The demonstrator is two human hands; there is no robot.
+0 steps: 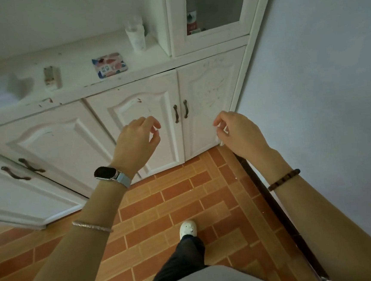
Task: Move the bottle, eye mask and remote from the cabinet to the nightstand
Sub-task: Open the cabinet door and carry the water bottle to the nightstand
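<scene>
Left hand (135, 142) and right hand (237, 133) hover before the shut lower doors of the white cabinet (56, 140), fingers loosely curled and holding nothing. The wall (330, 60) lies close beside the right arm. The bottle (192, 21) stands behind the glass upper door (211, 41), top cut off. On the ledge sit stacked plastic cups (136, 36), a colourful packet (109, 65) and a blurred white heap (0, 89). Eye mask and remote cannot be made out.
</scene>
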